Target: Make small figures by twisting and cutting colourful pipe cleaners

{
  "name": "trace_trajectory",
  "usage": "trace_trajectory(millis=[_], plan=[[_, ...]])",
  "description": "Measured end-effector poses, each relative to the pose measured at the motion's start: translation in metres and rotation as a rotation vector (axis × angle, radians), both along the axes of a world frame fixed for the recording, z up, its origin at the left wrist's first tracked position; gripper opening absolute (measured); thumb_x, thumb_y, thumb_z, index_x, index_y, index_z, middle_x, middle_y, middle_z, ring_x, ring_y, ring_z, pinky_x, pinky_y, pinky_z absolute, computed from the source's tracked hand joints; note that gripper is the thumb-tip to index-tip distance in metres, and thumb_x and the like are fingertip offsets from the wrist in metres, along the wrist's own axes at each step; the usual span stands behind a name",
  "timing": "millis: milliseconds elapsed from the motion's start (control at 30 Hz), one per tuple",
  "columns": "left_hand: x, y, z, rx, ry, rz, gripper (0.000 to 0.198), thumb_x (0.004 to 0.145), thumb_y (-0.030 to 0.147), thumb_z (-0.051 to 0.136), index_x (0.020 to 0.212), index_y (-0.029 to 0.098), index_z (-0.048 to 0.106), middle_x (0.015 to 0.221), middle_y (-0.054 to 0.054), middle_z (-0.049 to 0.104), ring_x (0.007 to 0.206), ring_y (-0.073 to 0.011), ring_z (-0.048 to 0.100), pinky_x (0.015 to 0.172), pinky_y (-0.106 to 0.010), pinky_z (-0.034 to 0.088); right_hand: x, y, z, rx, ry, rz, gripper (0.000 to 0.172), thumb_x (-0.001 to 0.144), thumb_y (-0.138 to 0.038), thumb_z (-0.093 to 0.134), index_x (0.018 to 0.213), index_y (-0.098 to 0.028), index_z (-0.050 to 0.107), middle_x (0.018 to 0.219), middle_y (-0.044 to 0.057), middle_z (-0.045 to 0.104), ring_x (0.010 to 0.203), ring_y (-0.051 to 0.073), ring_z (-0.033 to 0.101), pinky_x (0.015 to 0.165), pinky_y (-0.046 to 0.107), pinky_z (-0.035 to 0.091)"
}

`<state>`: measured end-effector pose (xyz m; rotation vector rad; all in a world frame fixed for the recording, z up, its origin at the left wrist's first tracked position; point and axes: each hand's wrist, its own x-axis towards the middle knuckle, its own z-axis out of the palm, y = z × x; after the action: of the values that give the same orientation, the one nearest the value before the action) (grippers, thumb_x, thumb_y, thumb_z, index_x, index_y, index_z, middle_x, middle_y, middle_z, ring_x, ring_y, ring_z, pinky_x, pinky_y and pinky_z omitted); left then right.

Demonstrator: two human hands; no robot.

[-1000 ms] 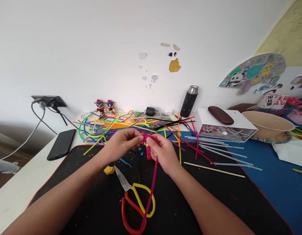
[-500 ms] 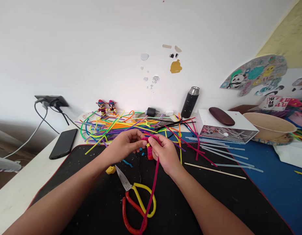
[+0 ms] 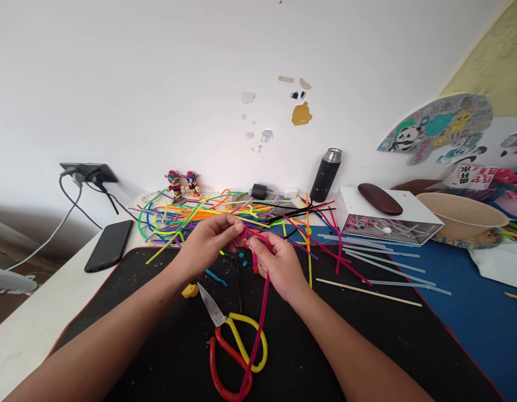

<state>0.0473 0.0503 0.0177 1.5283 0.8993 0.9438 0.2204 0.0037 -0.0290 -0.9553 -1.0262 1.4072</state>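
My left hand (image 3: 212,240) is closed, thumb and finger pinching a magenta pipe cleaner (image 3: 262,315) near one end. My right hand (image 3: 281,265) grips the same pipe cleaner together with a small magenta and red wound piece (image 3: 254,261), mostly hidden behind the fingers. A long tail of the pipe cleaner hangs from the right hand down across the handles of the scissors (image 3: 219,318). Those scissors lie on the black mat (image 3: 158,346), with one red and one yellow handle. Near their tip sit a yellow block (image 3: 190,291) and a short blue strand (image 3: 216,277).
Beyond my hands lies a heap of coloured pipe cleaners (image 3: 200,215), with two small figurines (image 3: 182,183) behind it. A black flask (image 3: 326,176), a white box (image 3: 382,209), glue sticks (image 3: 392,265) and a wooden stick (image 3: 367,292) are to the right. A phone (image 3: 109,245) lies left.
My left hand has moved slightly left and up, away from the right hand, drawing the magenta strand between them. The wound piece is more hidden now.
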Motion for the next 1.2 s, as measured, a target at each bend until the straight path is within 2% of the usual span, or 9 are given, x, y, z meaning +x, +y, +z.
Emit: trace_trajectory(millis=[200,367,500,567,700,800,1033,1200], plan=[[-0.0035,0.0030,0.0004,-0.009,-0.003,-0.005,0.044,0.085,0.058,0.080,0.091,0.017,0.066,0.068,0.002,0.065,0.062,-0.0144,0.062,0.060,-0.026,0.049,0.0034,0.0038,-0.0014,0.020,0.017,-0.083,0.043,0.085,-0.059,0.078,0.090,-0.019,0.066,0.048,-0.012,0.040,0.040,0.007,0.030,0.040,0.022,0.027],[-0.0039,0.0050,-0.0020,0.010,0.030,-0.051,0.041,0.084,0.054,0.081,0.096,0.016,0.073,0.076,-0.001,0.069,0.069,-0.0156,0.062,0.068,-0.030,0.053,0.0036,0.0038,-0.0007,0.010,0.041,-0.074,0.046,0.084,-0.061,0.078,0.092,-0.017,0.067,0.048,-0.012,0.040,0.040,0.007,0.030,0.040,0.022,0.028],[-0.0047,0.0059,-0.0043,-0.013,0.020,-0.090,0.039,0.083,0.046,0.083,0.106,0.016,0.072,0.090,-0.005,0.074,0.077,-0.0171,0.066,0.071,-0.031,0.056,0.0045,0.0046,0.0001,0.008,0.081,-0.080,0.047,0.083,-0.062,0.079,0.093,-0.017,0.068,0.049,-0.012,0.040,0.039,0.006,0.029,0.038,0.022,0.026],[-0.0043,0.0050,-0.0048,-0.023,0.011,-0.099,0.041,0.083,0.043,0.084,0.110,0.016,0.070,0.089,-0.005,0.074,0.077,-0.0173,0.067,0.070,-0.030,0.056,0.0046,0.0048,0.0002,0.009,0.088,-0.083,0.046,0.083,-0.062,0.079,0.091,-0.018,0.066,0.048,-0.012,0.040,0.039,0.006,0.028,0.038,0.022,0.025],[-0.0029,0.0011,-0.0034,0.000,0.048,-0.111,0.035,0.082,0.041,0.084,0.100,0.018,0.065,0.080,0.000,0.066,0.070,-0.0149,0.063,0.065,-0.028,0.055,0.0034,0.0042,-0.0010,0.013,0.059,-0.070,0.047,0.082,-0.064,0.080,0.087,-0.020,0.063,0.048,-0.012,0.040,0.039,0.006,0.029,0.038,0.022,0.026],[-0.0025,-0.0010,-0.0017,0.038,0.106,-0.142,0.029,0.086,0.042,0.080,0.094,0.017,0.067,0.078,0.001,0.065,0.068,-0.0134,0.060,0.064,-0.028,0.054,0.0025,0.0038,-0.0023,0.001,0.035,-0.050,0.047,0.081,-0.062,0.080,0.091,-0.020,0.064,0.049,-0.013,0.039,0.039,0.006,0.029,0.040,0.022,0.028],[-0.0018,-0.0010,-0.0022,0.021,0.098,-0.158,0.029,0.088,0.043,0.079,0.098,0.017,0.071,0.081,-0.001,0.070,0.070,-0.0145,0.063,0.068,-0.028,0.055,0.0033,0.0049,-0.0036,0.009,-0.001,-0.060,0.045,0.081,-0.062,0.079,0.089,-0.020,0.063,0.050,-0.013,0.036,0.039,0.007,0.029,0.039,0.022,0.024],[0.0011,-0.0038,-0.0074,0.066,0.111,-0.097,0.029,0.088,0.045,0.079,0.094,0.017,0.071,0.078,0.000,0.069,0.068,-0.0142,0.063,0.064,-0.027,0.054,0.0025,0.0039,-0.0056,0.007,-0.001,-0.066,0.046,0.081,-0.062,0.079,0.086,-0.022,0.059,0.050,-0.013,0.035,0.039,0.006,0.028,0.039,0.022,0.025]])
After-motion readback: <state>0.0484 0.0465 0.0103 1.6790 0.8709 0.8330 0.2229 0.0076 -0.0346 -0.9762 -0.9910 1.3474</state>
